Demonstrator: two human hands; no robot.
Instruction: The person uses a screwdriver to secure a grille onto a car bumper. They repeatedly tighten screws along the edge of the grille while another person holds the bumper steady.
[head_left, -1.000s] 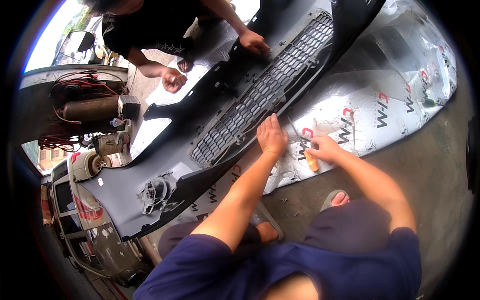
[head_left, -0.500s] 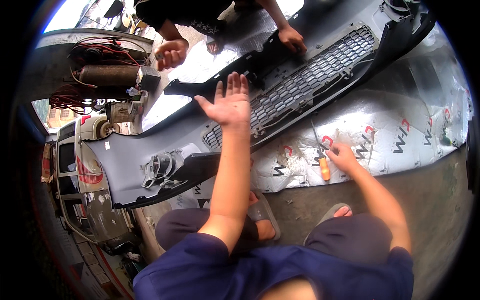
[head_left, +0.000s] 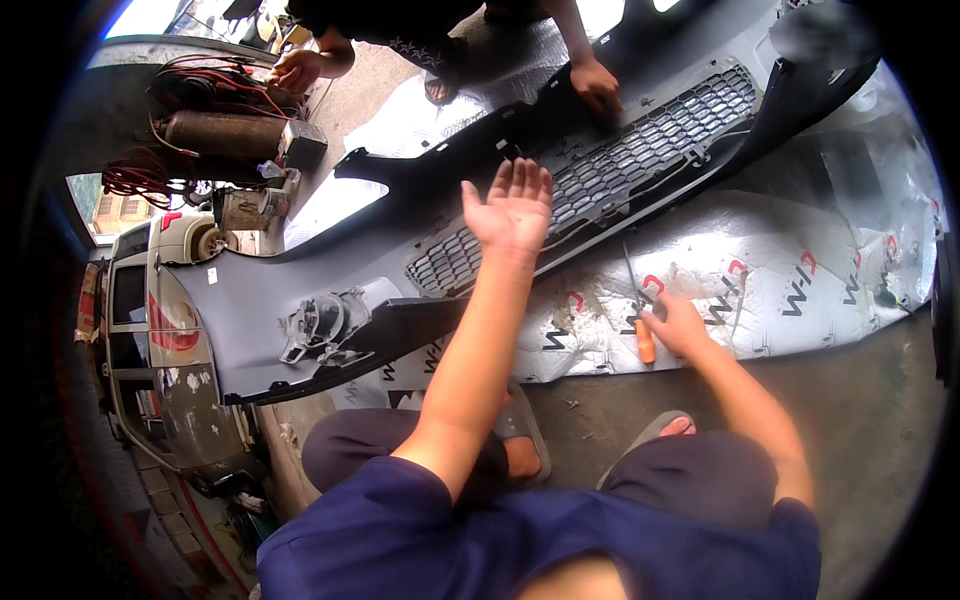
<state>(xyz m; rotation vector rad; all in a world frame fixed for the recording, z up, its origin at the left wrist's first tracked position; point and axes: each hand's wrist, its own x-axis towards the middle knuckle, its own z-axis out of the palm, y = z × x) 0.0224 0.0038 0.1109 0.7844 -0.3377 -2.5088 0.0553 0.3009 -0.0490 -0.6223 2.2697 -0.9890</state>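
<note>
Stretched out over the bumper's mesh grille (head_left: 600,170), my left hand (head_left: 512,218) is palm up, its fingers extended and nothing in it. Beneath it lies a large grey car bumper (head_left: 260,300), inner side up, with a black edge. My right hand (head_left: 680,325) is closed at the junction of handle and shaft of a thin, long-shafted tool with an orange handle (head_left: 645,342). The shaft points away from me, over silver printed sheeting (head_left: 790,290); whether it is a screwdriver I cannot tell. A lamp-like fitting (head_left: 325,325) sits at the bumper's left end.
Across the bumper another person's hand (head_left: 597,88) rests on its far edge; that person's other hand (head_left: 298,72) is raised at the left. A rusty gas cylinder (head_left: 205,132), red hoses (head_left: 140,188) and a parked vehicle (head_left: 160,340) stand to the left. Concrete floor (head_left: 590,430) lies near my feet.
My left hand has moved right along the grille, still open. My right hand and the orange-handled tool have shifted only slightly. The other person's raised hand has moved left and up.
</note>
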